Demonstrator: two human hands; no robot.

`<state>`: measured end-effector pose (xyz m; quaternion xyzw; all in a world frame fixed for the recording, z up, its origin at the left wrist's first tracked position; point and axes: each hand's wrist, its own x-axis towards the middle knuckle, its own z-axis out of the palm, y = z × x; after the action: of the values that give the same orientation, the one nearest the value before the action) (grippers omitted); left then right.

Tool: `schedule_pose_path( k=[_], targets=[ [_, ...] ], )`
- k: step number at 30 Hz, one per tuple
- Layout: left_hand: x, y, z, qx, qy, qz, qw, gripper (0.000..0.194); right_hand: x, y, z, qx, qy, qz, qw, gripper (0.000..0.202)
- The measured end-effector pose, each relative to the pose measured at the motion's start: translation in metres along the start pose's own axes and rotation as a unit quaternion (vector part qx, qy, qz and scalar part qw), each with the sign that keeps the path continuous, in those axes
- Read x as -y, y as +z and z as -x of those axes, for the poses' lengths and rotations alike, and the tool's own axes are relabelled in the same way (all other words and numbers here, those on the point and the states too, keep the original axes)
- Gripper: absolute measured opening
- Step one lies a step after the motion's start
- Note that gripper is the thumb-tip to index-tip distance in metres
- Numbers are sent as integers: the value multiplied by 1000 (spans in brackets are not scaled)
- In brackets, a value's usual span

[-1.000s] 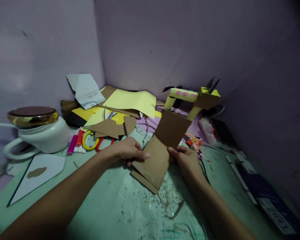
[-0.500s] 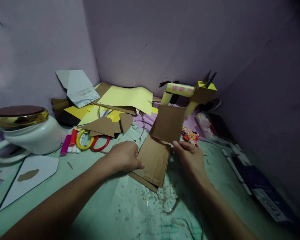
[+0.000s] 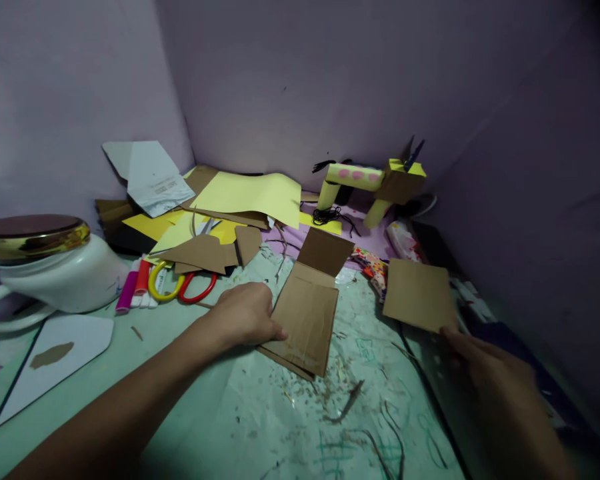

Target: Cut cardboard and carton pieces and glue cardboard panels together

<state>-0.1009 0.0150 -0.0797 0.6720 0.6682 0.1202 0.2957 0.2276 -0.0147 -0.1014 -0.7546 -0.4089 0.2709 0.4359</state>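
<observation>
My left hand (image 3: 247, 313) is closed on the left edge of a stack of brown cardboard pieces (image 3: 305, 320) lying on the green tabletop. A darker cardboard flap (image 3: 326, 251) tilts up at the far end of this stack. Off to the right, my right hand (image 3: 485, 353) pinches the lower corner of a separate square cardboard piece (image 3: 420, 293), held above the table's right side. That hand is somewhat blurred.
Red-handled scissors (image 3: 197, 288), yellow-handled scissors (image 3: 165, 280), markers (image 3: 127, 291) and a white mug (image 3: 65, 273) sit on the left. Behind are yellow paper (image 3: 250, 193), cardboard scraps (image 3: 200, 252) and a yellow paper animal figure (image 3: 355, 175). Dark strips lie in front.
My right hand has moved right, carrying the square cardboard piece away from the stack. A black thread bundle and the darker flap now show. My left hand keeps its hold.
</observation>
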Motion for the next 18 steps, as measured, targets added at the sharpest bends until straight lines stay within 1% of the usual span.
schedule_pose_path(
  k=[1, 2, 3, 4, 5, 6, 7, 8, 9, 10, 11, 12, 13, 15, 18],
  targets=[
    [0, 0, 0, 1, -3, 0, 1000, 36, 4, -3, 1, -6, 20, 120, 992, 34],
    [0, 0, -1, 3, -5, -2, 1000, 36, 10, -5, 4, -11, 26, 240, 970, 39],
    [0, 0, -1, 5, -8, -5, 1000, 36, 17, -3, 9, -10, 14, 318, 948, 41],
    [0, 0, -1, 7, -9, -8, 1000, 37, 25, 1, 16, -4, -3, 333, 943, 40],
    [-1, 0, -1, 9, -10, -12, 1000, 37, 33, 9, 25, -4, -55, 297, 953, 37],
    [-1, 0, -1, 9, -11, -15, 1000, 36, 39, 19, 35, 42, -105, 245, 963, 36],
    [-1, 0, -1, 10, -11, -17, 1000, 35, 45, 32, 46, 87, -158, 190, 965, 36],
    [-2, -1, -1, 10, -11, -20, 1000, 34, 48, 45, 56, 143, -204, 153, 956, 34],
    [-2, -1, -1, 11, -13, -22, 1000, 33, 50, 58, 65, 196, -254, 145, 936, 32],
    [-3, -1, -1, 13, -14, -23, 1000, 33, 51, 70, 73, 220, -317, 153, 910, 32],
    [-3, -1, -1, 14, -15, -24, 999, 33, 50, 80, 79, 219, -364, 177, 888, 36],
    [-3, -2, -1, 16, -16, -25, 999, 33, 48, 87, 83, 230, -397, 189, 868, 39],
    [-3, -2, -1, 18, -16, -26, 999, 34, 45, 92, 85, 240, -423, 198, 851, 40],
    [-2, -2, 0, 20, -16, -26, 999, 36, 38, 96, 87, 259, -449, 206, 830, 38],
    [-2, -2, 1, 24, -20, -26, 999, 37, 31, 94, 88, 259, -460, 214, 822, 35]
  ],
)
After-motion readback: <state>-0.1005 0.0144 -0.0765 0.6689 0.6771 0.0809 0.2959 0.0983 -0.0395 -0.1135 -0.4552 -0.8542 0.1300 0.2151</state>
